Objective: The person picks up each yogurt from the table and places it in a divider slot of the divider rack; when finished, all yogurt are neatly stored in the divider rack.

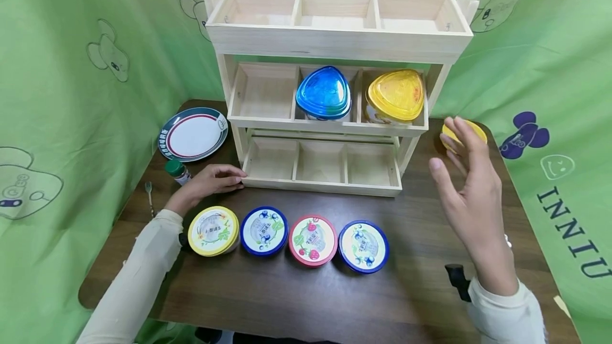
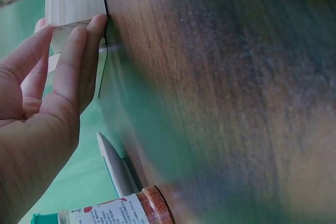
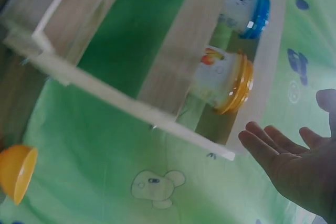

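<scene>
My left hand [image 1: 213,181] touches the lower left corner of a three-tier wooden shelf [image 1: 330,44] with its fingertips. In the left wrist view, straight fingers [image 2: 68,69] rest against the pale wood. My right hand [image 1: 475,200] is raised over the right side of the table, fingers spread, holding nothing. On the middle tier, a jar with a blue lid [image 1: 324,93] stands in the centre compartment and a jar with a yellow lid [image 1: 396,95] in the right one. The top and bottom tiers hold no jars.
Near the front stand a yellow-lidded tub [image 1: 213,230], two blue-lidded tubs [image 1: 264,231] and a red-lidded tub [image 1: 313,240]. On the left are a plate [image 1: 193,134], a green-capped spice jar [image 1: 178,171] and a fork [image 1: 150,195]. A yellow bowl [image 3: 18,171] sits right of the shelf.
</scene>
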The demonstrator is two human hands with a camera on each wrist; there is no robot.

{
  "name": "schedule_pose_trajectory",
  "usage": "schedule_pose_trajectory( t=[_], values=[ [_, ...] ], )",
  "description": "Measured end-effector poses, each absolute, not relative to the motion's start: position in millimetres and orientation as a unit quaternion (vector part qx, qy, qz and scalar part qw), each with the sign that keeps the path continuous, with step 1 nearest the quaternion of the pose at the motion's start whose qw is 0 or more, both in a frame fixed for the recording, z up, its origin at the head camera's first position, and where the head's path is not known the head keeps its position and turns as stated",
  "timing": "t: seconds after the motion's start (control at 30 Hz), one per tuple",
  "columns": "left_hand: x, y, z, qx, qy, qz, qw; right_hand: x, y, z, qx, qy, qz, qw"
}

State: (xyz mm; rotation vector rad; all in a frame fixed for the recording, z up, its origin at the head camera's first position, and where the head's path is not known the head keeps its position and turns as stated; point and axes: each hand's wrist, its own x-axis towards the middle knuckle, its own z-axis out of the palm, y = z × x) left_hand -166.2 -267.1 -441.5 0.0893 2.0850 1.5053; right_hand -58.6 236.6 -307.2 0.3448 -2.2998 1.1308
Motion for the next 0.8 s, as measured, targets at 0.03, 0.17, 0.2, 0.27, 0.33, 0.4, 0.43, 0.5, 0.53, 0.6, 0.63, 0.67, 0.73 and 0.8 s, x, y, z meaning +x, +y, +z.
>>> schedule_pose_trajectory(
  t=[0.03, 0.17, 0.2, 0.27, 0.33, 0.4, 0.43, 0.5, 0.53, 0.6, 0.63, 0.67, 0.73, 0.8],
  values=[
    [-165.6, -267.5, -441.6, 0.034, 0.777, 0.562, 0.281, -55.4, 239.0, -309.9, 0.127, -0.862, 0.408, 0.271],
    [-164.2, -268.3, -441.4, 0.035, 0.775, 0.564, 0.282, -43.1, 248.2, -321.5, 0.111, -0.879, 0.387, 0.256],
    [-164.2, -268.3, -441.3, 0.035, 0.775, 0.565, 0.282, -40.3, 250.8, -324.6, 0.104, -0.88, 0.389, 0.251],
    [-164.4, -268.4, -441.2, 0.034, 0.773, 0.567, 0.282, -35.1, 255.4, -330.6, 0.088, -0.879, 0.401, 0.243],
    [-164.6, -268.3, -441.2, 0.032, 0.773, 0.567, 0.282, -30.1, 259.6, -336.7, 0.066, -0.877, 0.416, 0.231],
    [-164.7, -267.7, -441.3, 0.028, 0.773, 0.568, 0.283, -25.0, 263.0, -342.9, 0.04, -0.871, 0.437, 0.219],
    [-164.8, -267.3, -441.5, 0.026, 0.772, 0.568, 0.284, -22.3, 264.5, -346.2, 0.027, -0.869, 0.446, 0.214],
    [-164.8, -266.7, -442.0, 0.025, 0.773, 0.566, 0.286, -16.8, 267.1, -354.7, 0.001, -0.862, 0.461, 0.21],
    [-164.9, -266.5, -442.2, 0.025, 0.773, 0.566, 0.287, -13.5, 267.7, -359.1, -0.013, -0.856, 0.471, 0.211],
    [-165.0, -266.6, -442.3, 0.026, 0.773, 0.566, 0.287, -7.0, 267.7, -370.2, -0.037, -0.841, 0.495, 0.214],
    [-165.2, -266.7, -442.2, 0.027, 0.772, 0.567, 0.287, -3.5, 266.8, -376.3, -0.048, -0.835, 0.503, 0.217],
    [-165.4, -266.9, -441.9, 0.028, 0.772, 0.567, 0.287, 0.1, 265.3, -382.4, -0.056, -0.825, 0.517, 0.219],
    [-165.9, -267.3, -441.1, 0.028, 0.771, 0.567, 0.288, 6.8, 260.1, -394.0, -0.061, -0.801, 0.554, 0.218],
    [-166.1, -267.6, -440.5, 0.027, 0.771, 0.567, 0.29, 12.3, 252.9, -404.7, -0.063, -0.777, 0.591, 0.208]
  ],
)
